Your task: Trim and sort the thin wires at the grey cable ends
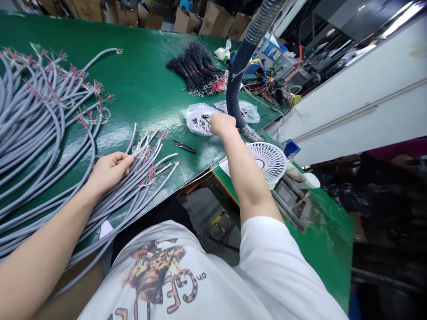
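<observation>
My left hand (111, 171) is closed, thumb against forefinger, at the stripped end of a grey cable in a bundle of grey cables (143, 171). Thin white, red and blue wires fan out from the cable ends beside its fingertips. My right arm stretches forward, and my right hand (223, 123) is at the right side of a clear plastic bag (199, 119) with small black pieces in it. The fingers of that hand point down and are mostly hidden. Between the hands, small black thread snips (184, 146) lie on the green table (140, 84).
A large pile of grey cables (43, 111) covers the left. Bundled black wires (200, 66) lie at the back. A ribbed dark hose (238, 66) comes down right beside my right hand. A white fan (267, 162) stands near my right forearm, and another plastic bag (248, 111) lies behind the hose.
</observation>
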Motion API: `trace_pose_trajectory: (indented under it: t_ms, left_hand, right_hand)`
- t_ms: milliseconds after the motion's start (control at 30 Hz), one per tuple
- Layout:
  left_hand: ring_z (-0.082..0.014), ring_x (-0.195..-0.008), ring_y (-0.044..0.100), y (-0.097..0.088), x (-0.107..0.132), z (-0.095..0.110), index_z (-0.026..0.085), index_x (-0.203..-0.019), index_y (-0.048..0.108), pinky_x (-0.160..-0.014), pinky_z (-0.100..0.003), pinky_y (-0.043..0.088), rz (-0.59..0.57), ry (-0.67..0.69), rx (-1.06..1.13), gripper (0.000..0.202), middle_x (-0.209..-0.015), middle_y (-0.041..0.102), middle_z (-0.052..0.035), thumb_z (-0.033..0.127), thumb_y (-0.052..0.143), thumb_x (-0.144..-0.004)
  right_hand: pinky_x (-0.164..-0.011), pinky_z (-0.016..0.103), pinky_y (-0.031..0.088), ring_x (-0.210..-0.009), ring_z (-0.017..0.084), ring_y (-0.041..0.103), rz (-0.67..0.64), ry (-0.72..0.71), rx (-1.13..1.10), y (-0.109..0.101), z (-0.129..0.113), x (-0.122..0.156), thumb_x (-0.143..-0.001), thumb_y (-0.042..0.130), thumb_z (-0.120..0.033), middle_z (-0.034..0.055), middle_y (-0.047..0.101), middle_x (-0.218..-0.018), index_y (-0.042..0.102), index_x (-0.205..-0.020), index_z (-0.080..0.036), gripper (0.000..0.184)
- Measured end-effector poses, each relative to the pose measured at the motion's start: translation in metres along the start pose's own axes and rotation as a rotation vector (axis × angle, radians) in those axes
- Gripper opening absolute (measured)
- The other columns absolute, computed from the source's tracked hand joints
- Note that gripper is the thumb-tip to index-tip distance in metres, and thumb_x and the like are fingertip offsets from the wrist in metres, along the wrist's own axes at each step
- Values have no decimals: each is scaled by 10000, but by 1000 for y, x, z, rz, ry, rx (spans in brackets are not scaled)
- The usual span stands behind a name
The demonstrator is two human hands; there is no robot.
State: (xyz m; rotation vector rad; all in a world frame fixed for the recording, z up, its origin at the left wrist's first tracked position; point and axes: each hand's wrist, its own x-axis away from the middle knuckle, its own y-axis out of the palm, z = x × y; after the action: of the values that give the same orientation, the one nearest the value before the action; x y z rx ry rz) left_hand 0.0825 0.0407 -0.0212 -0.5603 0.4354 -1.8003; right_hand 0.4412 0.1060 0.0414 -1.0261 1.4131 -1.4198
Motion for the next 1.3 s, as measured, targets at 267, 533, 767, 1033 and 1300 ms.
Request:
trace_pose_trajectory:
  t_ms: [267, 533, 767, 1033, 1300]
  left_hand:
    - [-68, -414, 369, -2, 1, 8, 158, -699, 602, -413, -190, 282, -20, -73, 277, 240, -574, 586, 2, 390, 569, -754]
    - [-53, -421, 385, -11, 1, 12, 135, -722, 610, -419, -185, 300, -83, -83, 422, 215, -598, 585, -3, 349, 600, -742]
    - [-75, -461, 487, -14, 4, 13, 148, -798, 553, -471, -200, 370, -214, -4, 424, 237, -665, 621, -5, 374, 612, -760]
    - [-162, -682, 610, -6, 14, 14, 173, -844, 614, -667, -265, 448, -6, 211, -28, 246, -776, 700, -36, 406, 542, -815]
    - [-200, -781, 652, -5, 18, 16, 206, -928, 671, -688, -279, 411, 72, 291, -379, 254, -888, 732, -36, 391, 511, -861]
  right_hand:
    - [-669, 278, 425, -706, 184, 593, -20, -318, -426, 10, -23, 114, -913, 460, -416, 39, 651, -736, 670, -949, -175, 321]
    - [-792, 293, 469, -844, 171, 630, 71, -481, -822, 32, -58, 157, -932, 444, -304, 75, 688, -919, 683, -1035, -167, 294]
    - [-805, 286, 494, -890, 156, 643, -5, -648, -890, 27, -88, 169, -936, 394, -201, 50, 694, -936, 629, -1146, -204, 315]
    - [-777, 272, 489, -839, 160, 632, 168, -669, -827, 26, -109, 178, -930, 457, -214, 65, 688, -907, 655, -985, -196, 207]
    - [-751, 257, 460, -817, 167, 634, 217, -652, -639, 26, -111, 170, -936, 446, -223, 63, 690, -883, 647, -942, -193, 203]
